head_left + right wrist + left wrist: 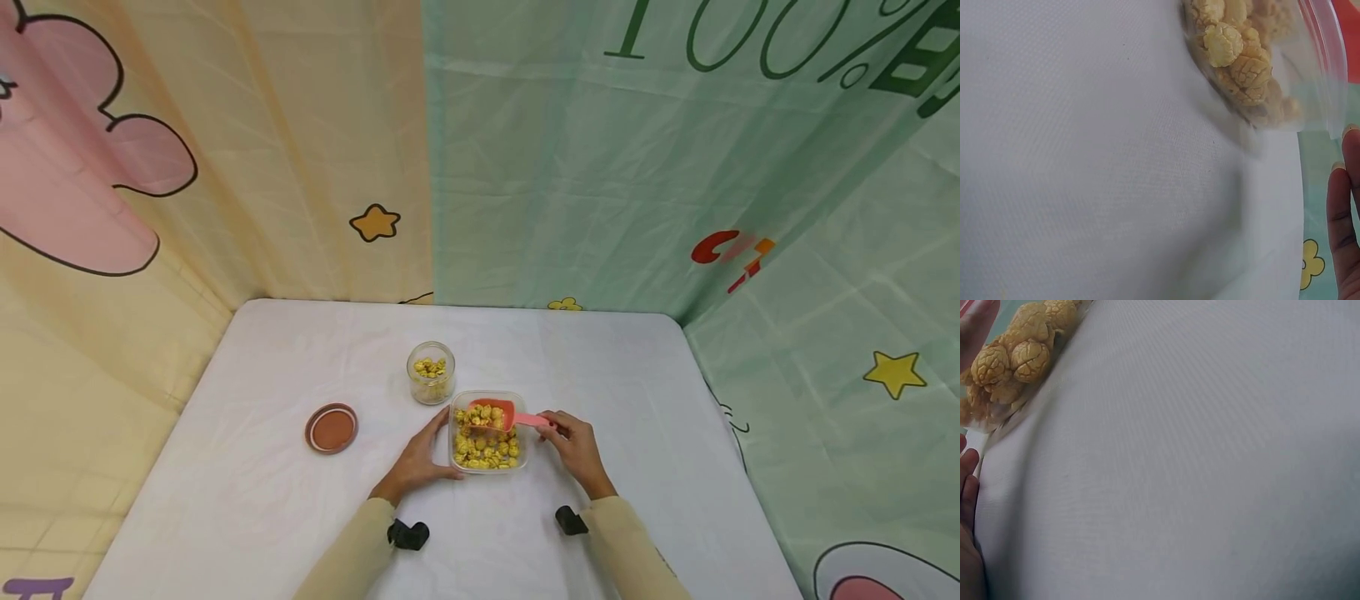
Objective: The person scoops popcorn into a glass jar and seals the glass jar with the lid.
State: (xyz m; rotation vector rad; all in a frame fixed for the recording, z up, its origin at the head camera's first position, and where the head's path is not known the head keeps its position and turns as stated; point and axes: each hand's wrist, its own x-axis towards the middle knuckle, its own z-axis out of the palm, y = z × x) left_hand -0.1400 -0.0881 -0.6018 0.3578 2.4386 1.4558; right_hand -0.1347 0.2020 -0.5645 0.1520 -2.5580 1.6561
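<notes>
A clear plastic container [452,442] of yellow popcorn [486,454] stands on the table. My left hand [414,461] holds its left side, thumb at the near corner and fingers along the far left corner. My right hand [576,446] pinches the handle of a pinkish-red scoop [506,408], whose bowl, with popcorn in it, lies over the far half of the container. In the right wrist view, popcorn [1250,72] shows through the container wall [1329,69], and fingers [1340,212] appear at the right edge. Popcorn [1030,359] also fills the upper left of the left wrist view.
Just behind the container stands a round glass jar [431,392] with some popcorn inside. A brown round lid [333,429] lies on the white table [247,517] to the left. Printed curtains [525,167] hang along the table's back and sides.
</notes>
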